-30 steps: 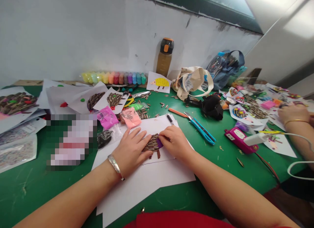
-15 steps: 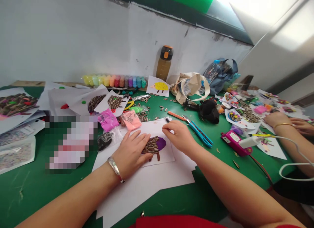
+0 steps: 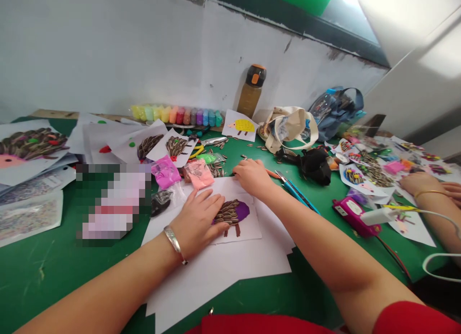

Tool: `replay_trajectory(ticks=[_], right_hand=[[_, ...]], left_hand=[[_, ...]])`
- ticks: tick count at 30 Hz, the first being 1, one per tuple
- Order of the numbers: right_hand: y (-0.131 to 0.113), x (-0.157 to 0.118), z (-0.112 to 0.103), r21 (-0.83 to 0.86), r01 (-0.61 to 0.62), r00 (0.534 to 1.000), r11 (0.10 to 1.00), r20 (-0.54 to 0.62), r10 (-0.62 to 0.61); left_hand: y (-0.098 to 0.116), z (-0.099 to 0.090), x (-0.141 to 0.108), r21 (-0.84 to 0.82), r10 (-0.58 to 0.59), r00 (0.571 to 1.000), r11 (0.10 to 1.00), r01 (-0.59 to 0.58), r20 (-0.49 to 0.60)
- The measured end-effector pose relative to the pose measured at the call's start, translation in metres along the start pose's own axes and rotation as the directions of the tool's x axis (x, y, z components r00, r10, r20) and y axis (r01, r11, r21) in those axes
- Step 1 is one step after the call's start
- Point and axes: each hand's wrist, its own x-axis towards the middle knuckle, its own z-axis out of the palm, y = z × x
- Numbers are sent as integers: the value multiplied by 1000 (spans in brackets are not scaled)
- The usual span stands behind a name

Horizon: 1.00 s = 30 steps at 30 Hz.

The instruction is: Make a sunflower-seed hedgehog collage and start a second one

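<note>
My left hand [image 3: 201, 211] lies flat, fingers spread, over the left side of a hedgehog picture made of sunflower seeds [image 3: 226, 212] on white card. The picture has a purple clay head [image 3: 243, 211] and two brown legs; my palm hides part of its left side. My right hand [image 3: 252, 174] is beyond the card's top edge, closed with its fingertips down at the table. What is between those fingertips is too small to name. Loose sunflower seeds [image 3: 216, 169] lie left of it. An orange stick [image 3: 272, 174] and a blue utility knife [image 3: 295, 190] lie to its right.
Pink clay packets [image 3: 200, 174], a magenta packet [image 3: 165, 171] and finished seed pictures [image 3: 176, 146] lie to the left. A bottle [image 3: 251, 91] stands by the wall. At right are a cloth bag [image 3: 284, 127], a magenta glue-gun-like device [image 3: 355, 216] and another person's hands [image 3: 421, 185].
My right hand has moved away from the purple head, forward and left toward the loose seeds. My left hand stays flat on the picture. The view has shifted slightly.
</note>
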Motion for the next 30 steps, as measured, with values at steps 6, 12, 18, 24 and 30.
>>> replay_trajectory(ticks=[6, 12, 18, 24, 30], right_hand=[[0, -22, -11, 138, -70, 989, 988, -123, 88], [-6, -84, -16, 642, -52, 976, 765, -130, 176], [-10, -100, -3, 736, -149, 946, 660, -88, 312], [-16, -96, -2, 730, -125, 962, 671, -78, 263], [-21, -97, -5, 718, -81, 972, 691, -96, 213]], left_hand=[[2, -4, 2, -30, -2, 1000, 1000, 1, -15], [-5, -5, 1, -124, -5, 996, 992, -5, -84], [-14, -1, -2, -82, -25, 972, 997, 5, -234], [-16, -1, -1, -43, -22, 970, 999, 12, -241], [-11, -3, 4, -35, 25, 976, 999, -33, -215]])
